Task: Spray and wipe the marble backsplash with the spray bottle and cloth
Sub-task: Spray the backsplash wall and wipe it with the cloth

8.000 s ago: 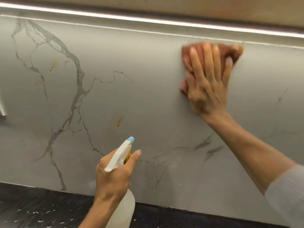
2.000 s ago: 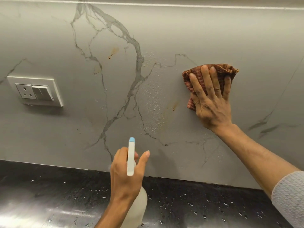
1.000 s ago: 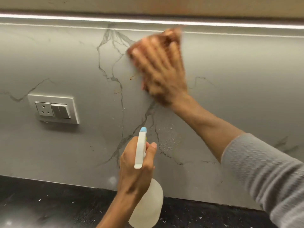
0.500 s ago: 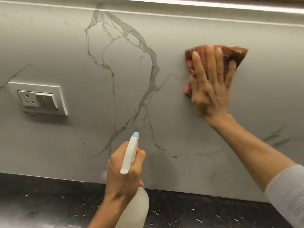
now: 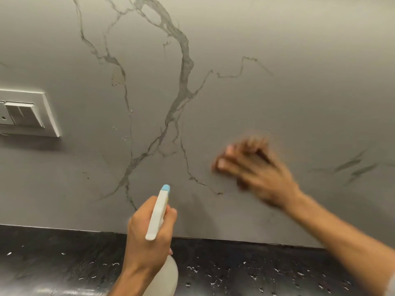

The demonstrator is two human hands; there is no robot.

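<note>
Left grip (image 5: pixel 147 248) around translucent spray bottle (image 5: pixel 158 212), contents indiscernible

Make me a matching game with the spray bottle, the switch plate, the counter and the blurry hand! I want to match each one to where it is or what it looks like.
Things
1. spray bottle
2. switch plate
3. counter
4. right hand

Places or looks
A. black with pale flecks, along the bottom
B. blurred, in front of the grey backsplash
C. white, on the wall at the left edge
D. white with a blue tip, gripped by the left hand

Pairs: 1-D, 2-C, 3-A, 4-B
</note>
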